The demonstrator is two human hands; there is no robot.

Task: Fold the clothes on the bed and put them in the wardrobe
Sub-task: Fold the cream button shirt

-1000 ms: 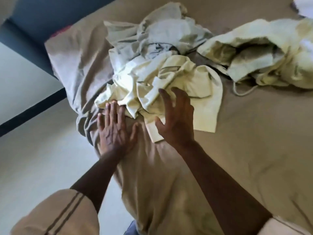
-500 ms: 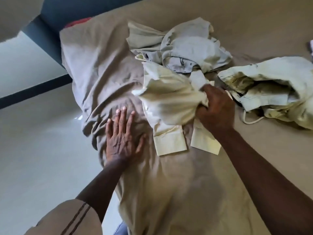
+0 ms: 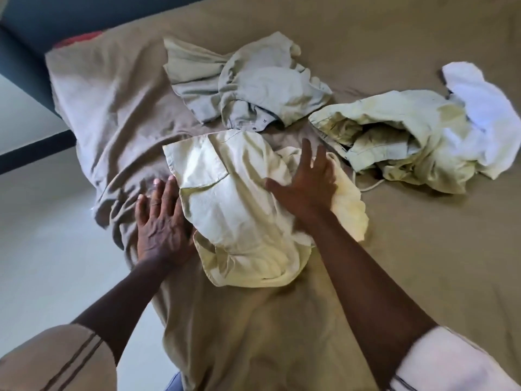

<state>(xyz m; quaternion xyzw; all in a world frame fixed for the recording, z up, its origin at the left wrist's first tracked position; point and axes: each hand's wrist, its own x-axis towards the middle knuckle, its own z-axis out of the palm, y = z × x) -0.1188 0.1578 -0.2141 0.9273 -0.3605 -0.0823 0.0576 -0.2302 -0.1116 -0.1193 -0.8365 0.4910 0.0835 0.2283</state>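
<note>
The cream shirt is out of your fist now, spread under your right grip, which lies released and flat. Your left grip, open, presses the bed just beside it. Folding looks ready to start.

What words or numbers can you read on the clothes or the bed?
None. No word, label, brand, number or sign can be read anywhere.
The cream shirt, grey shirt, yellowish garment, white cloth and sheet show plain fabric only.
The sleeve has two dark stripes, no letters.
</note>
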